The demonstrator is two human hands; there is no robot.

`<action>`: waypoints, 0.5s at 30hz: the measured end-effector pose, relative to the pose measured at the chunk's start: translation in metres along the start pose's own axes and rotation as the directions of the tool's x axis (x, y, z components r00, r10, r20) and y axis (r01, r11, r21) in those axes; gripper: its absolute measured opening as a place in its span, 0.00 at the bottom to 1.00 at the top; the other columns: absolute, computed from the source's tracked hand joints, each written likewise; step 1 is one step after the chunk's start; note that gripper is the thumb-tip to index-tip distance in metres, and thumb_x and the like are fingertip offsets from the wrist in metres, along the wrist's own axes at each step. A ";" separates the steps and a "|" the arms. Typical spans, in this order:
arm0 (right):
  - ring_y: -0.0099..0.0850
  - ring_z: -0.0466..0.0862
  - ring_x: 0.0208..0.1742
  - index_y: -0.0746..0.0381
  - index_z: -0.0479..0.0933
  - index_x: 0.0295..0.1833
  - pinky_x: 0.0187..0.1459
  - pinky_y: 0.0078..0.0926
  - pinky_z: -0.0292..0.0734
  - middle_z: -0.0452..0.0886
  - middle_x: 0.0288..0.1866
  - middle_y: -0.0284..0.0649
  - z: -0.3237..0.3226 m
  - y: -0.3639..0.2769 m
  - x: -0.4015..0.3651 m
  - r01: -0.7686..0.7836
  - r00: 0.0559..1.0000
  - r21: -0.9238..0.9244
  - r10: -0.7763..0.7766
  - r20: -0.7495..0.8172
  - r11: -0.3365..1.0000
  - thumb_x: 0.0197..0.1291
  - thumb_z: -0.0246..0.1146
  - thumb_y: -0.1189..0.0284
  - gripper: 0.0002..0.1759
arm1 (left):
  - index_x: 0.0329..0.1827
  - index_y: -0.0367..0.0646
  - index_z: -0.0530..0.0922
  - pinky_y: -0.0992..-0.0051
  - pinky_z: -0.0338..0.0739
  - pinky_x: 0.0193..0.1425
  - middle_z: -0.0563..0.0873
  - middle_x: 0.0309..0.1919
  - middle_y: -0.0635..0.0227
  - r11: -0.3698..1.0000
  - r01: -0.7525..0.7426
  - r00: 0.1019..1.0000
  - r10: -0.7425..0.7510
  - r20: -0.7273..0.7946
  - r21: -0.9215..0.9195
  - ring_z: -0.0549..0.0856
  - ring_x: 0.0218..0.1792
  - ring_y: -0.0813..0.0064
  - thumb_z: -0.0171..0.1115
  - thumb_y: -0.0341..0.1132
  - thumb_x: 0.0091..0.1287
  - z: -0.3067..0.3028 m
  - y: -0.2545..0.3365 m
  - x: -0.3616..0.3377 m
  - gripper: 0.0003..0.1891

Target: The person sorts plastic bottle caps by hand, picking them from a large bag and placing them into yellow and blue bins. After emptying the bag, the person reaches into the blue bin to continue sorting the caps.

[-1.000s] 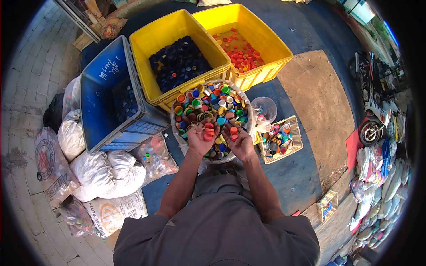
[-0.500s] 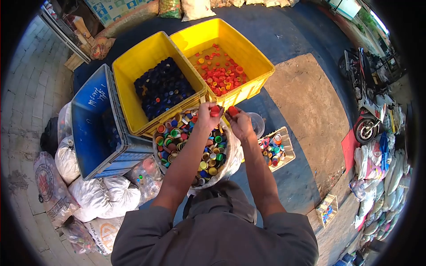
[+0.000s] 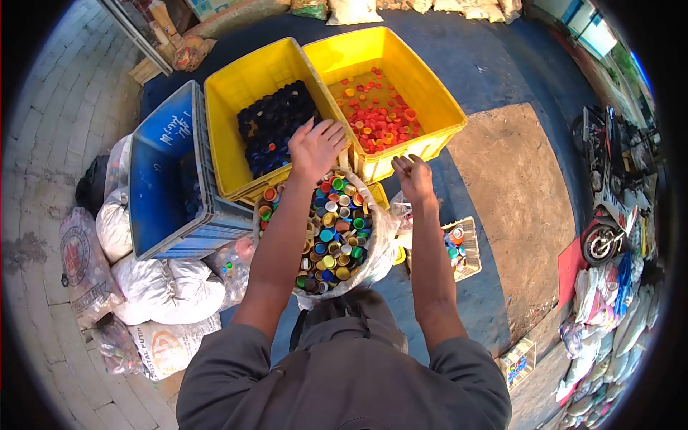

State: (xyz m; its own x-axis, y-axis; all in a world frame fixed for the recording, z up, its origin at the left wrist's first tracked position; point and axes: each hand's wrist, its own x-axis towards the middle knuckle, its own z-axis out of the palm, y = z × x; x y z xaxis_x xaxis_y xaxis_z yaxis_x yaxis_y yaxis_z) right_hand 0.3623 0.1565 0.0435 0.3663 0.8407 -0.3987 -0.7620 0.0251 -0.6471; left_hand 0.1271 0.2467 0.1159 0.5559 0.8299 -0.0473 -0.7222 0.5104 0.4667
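My left hand (image 3: 316,148) is open with fingers spread, over the near rim of the yellow crate (image 3: 228,180) that holds dark blue bottle caps (image 3: 276,118). No cap shows in it. My right hand (image 3: 413,177) has its fingers curled, just in front of the second yellow crate (image 3: 430,118); whether anything is inside them is hidden. Red and orange caps (image 3: 380,132) lie in that second crate. Below my hands, a white sack (image 3: 383,240) stands with its mouth wide, full of mixed-colour caps (image 3: 333,244). My left forearm covers part of it.
A blue crate (image 3: 147,208) stands at the left, beside stuffed white bags (image 3: 168,290). Right of the sack is a small basket (image 3: 469,251) of caps, with another basket (image 3: 519,362) farther off. A motorcycle (image 3: 609,222) and piled bags (image 3: 616,344) line the right side.
Both hands held red caps close together over the sack. Now they are apart: the left has moved left and opened, the right has moved right, and no red caps show in them.
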 end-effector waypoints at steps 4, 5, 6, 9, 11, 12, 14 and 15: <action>0.53 0.72 0.66 0.78 0.54 0.70 0.66 0.42 0.73 0.60 0.71 0.64 -0.013 0.033 -0.052 -0.016 0.993 -0.169 0.036 0.113 0.986 0.55 0.45 0.88 0.33 | 0.71 0.31 0.63 0.56 0.60 0.76 0.71 0.67 0.51 0.980 -0.170 0.973 0.184 -0.142 0.105 0.70 0.69 0.56 0.51 0.46 0.71 -0.028 0.011 -0.110 0.32; 0.47 0.75 0.63 0.77 0.58 0.69 0.62 0.39 0.76 0.67 0.67 0.60 -0.008 0.039 -0.067 -0.048 0.991 -0.220 0.074 0.114 0.974 0.55 0.46 0.86 0.31 | 0.69 0.33 0.66 0.57 0.65 0.72 0.75 0.63 0.53 0.972 -0.201 0.943 0.226 -0.244 0.120 0.74 0.64 0.58 0.50 0.44 0.71 -0.045 0.009 -0.139 0.28; 0.43 0.77 0.60 0.75 0.61 0.67 0.60 0.36 0.78 0.71 0.64 0.56 -0.010 0.051 -0.075 -0.044 0.987 -0.339 0.094 0.133 0.940 0.55 0.47 0.86 0.30 | 0.66 0.35 0.69 0.58 0.71 0.68 0.79 0.58 0.55 0.961 -0.237 0.900 0.272 -0.341 0.141 0.79 0.59 0.60 0.50 0.42 0.72 -0.061 0.005 -0.165 0.25; 0.36 0.83 0.51 0.71 0.72 0.59 0.50 0.29 0.81 0.80 0.53 0.48 -0.019 0.093 -0.086 0.039 0.974 -0.607 0.107 0.202 0.794 0.54 0.49 0.84 0.24 | 0.60 0.40 0.73 0.65 0.78 0.58 0.82 0.49 0.62 0.933 -0.208 0.735 0.348 -0.583 0.295 0.82 0.48 0.69 0.52 0.38 0.72 -0.080 -0.016 -0.238 0.18; 0.42 0.84 0.49 0.72 0.73 0.57 0.50 0.35 0.79 0.82 0.50 0.52 -0.016 0.105 -0.094 0.318 0.940 -0.853 -0.020 0.341 0.414 0.53 0.53 0.81 0.23 | 0.58 0.41 0.74 0.69 0.79 0.54 0.82 0.46 0.65 0.902 -0.114 0.651 0.385 -0.655 0.416 0.82 0.45 0.73 0.54 0.36 0.72 -0.089 -0.027 -0.274 0.15; 0.45 0.83 0.50 0.72 0.73 0.56 0.51 0.37 0.78 0.82 0.50 0.54 -0.007 0.104 -0.102 0.345 0.935 -0.887 -0.034 0.352 0.306 0.52 0.54 0.80 0.23 | 0.57 0.41 0.74 0.69 0.79 0.53 0.82 0.46 0.65 0.886 -0.084 0.632 0.401 -0.663 0.455 0.82 0.46 0.73 0.55 0.35 0.71 -0.091 -0.033 -0.286 0.14; 0.49 0.83 0.51 0.73 0.74 0.55 0.53 0.41 0.76 0.82 0.50 0.57 0.017 0.098 -0.118 0.385 0.923 -0.920 -0.065 0.380 0.080 0.52 0.57 0.77 0.23 | 0.55 0.41 0.75 0.70 0.78 0.51 0.81 0.47 0.66 0.849 -0.018 0.599 0.432 -0.675 0.527 0.81 0.47 0.73 0.56 0.34 0.70 -0.091 -0.042 -0.303 0.13; 0.53 0.81 0.50 0.72 0.74 0.53 0.53 0.43 0.76 0.81 0.49 0.58 0.015 0.106 -0.117 0.379 0.924 -0.922 -0.094 0.371 0.077 0.47 0.61 0.75 0.24 | 0.55 0.41 0.75 0.70 0.78 0.51 0.80 0.47 0.66 0.867 -0.035 0.600 0.415 -0.684 0.496 0.81 0.47 0.73 0.57 0.34 0.70 -0.087 -0.042 -0.306 0.13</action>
State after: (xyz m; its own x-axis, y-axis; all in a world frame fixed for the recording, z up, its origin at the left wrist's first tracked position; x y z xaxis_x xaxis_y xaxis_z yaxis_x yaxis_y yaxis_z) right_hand 0.2302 0.0688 0.0314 0.2119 0.9751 -0.0659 0.5726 -0.1785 -0.8002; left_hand -0.0483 -0.0094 0.0337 -0.2477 0.8640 -0.4383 -0.4414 0.3020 0.8449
